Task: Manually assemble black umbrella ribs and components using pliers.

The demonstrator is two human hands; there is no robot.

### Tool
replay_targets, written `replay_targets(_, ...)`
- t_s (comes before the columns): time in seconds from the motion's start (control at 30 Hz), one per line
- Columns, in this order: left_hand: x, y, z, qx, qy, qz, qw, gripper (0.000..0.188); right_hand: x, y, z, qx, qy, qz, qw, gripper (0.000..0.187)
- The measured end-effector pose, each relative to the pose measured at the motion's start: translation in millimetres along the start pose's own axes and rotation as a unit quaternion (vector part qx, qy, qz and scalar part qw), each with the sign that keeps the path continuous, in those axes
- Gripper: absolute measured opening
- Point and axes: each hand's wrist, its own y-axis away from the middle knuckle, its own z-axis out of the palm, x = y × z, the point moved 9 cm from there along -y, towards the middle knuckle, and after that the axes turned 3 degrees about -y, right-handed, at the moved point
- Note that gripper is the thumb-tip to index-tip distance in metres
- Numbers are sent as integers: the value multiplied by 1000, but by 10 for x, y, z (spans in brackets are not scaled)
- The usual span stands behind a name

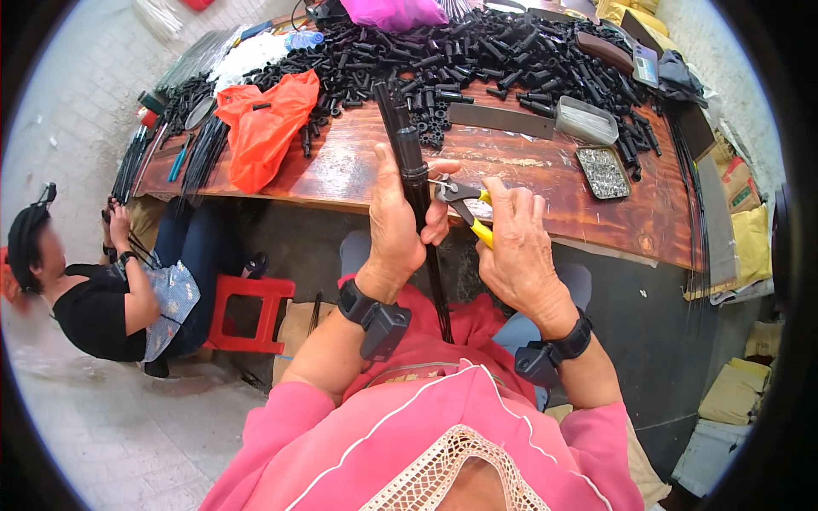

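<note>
My left hand [399, 209] is wrapped round a bundle of thin black rods [439, 294] with black tubular fittings [411, 153] at its upper part. The bundle stands tilted, its top over the table edge and its lower end at my lap. In my right hand [521, 247] are end-cutting pliers [471, 209] with yellow handles, fingers closed round the grips. The plier jaws meet the side of the fittings, close to my left fingers, where a small bit of metal shows. Whether the jaws bite on it is too small to tell.
Piled black plastic fittings [400, 60] cover the back of the wooden table [358, 162]. An orange bag [264, 128] lies at left; a tin of small metal pieces [602, 173], a clear box [586, 119] and a flat bar [501, 119] at right. A person [111, 289] sits at far left.
</note>
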Motion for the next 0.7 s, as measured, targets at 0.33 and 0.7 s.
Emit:
replay_targets(0.33,-48,-32,49,-19,-10,12,1000,86,-104,5,-160,220,114,-97,964,62)
replay_targets(0.7,26,174,221,-105,9,76,991,59,253,23,-46,-393,-327,103,853,41)
